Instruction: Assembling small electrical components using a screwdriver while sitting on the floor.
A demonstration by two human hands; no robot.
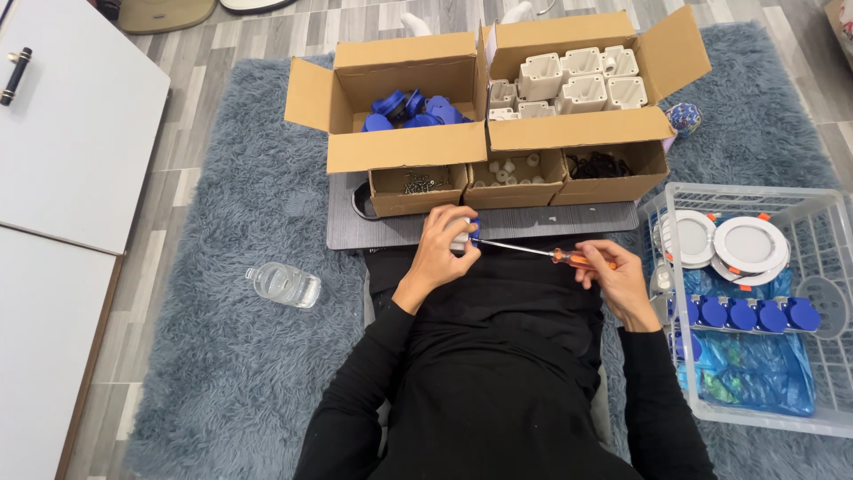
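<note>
My left hand (444,244) grips a small white part with a blue cap (466,233) just above my lap, at the near edge of a grey board (346,227). My right hand (613,276) holds a screwdriver (542,253) by its orange handle. The thin metal shaft runs left and its tip meets the blue cap. Both sleeves are black.
On the board stand two large open cardboard boxes: blue caps (413,108) on the left, white housings (577,82) on the right. Three small boxes hold screws (425,184), white spacers (513,171), black pieces (598,164). A clear crate (826,267) with round lamps and blue caps sits right. A water bottle (284,284) lies left on the rug.
</note>
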